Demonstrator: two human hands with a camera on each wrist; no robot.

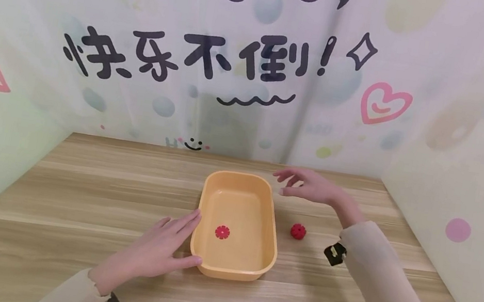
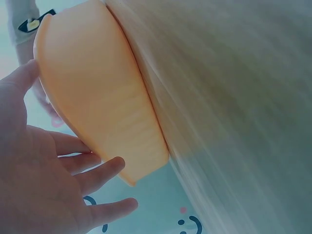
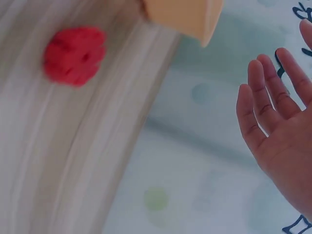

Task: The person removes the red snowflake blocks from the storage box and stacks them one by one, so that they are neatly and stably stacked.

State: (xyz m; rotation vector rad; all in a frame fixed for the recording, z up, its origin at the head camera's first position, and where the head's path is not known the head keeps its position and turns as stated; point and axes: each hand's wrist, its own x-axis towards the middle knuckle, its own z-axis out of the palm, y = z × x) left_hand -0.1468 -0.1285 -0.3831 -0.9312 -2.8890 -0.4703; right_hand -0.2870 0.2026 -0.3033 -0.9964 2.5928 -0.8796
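Note:
An orange-yellow plastic tray (image 1: 230,275) stands on the wooden table, with a flat red snowflake-shaped piece (image 1: 222,232) lying inside it. My left hand (image 1: 162,246) touches the tray's left rim with extended fingers; in the left wrist view the thumb and fingertips meet the tray's side wall (image 2: 97,83). To the right of the tray sits a red ball-shaped cluster (image 1: 298,231), apparently of notched pieces. My right hand (image 1: 309,185) is raised past the tray's far right corner, its fingers loosely bent and holding nothing. The right wrist view shows the red cluster (image 3: 74,56) below it.
The table (image 1: 89,201) meets a white printed cloth wall (image 1: 246,125) behind the tray. Pale side walls stand at left and right (image 1: 464,168). A dark wrist-worn device (image 1: 335,253) sits at my right cuff.

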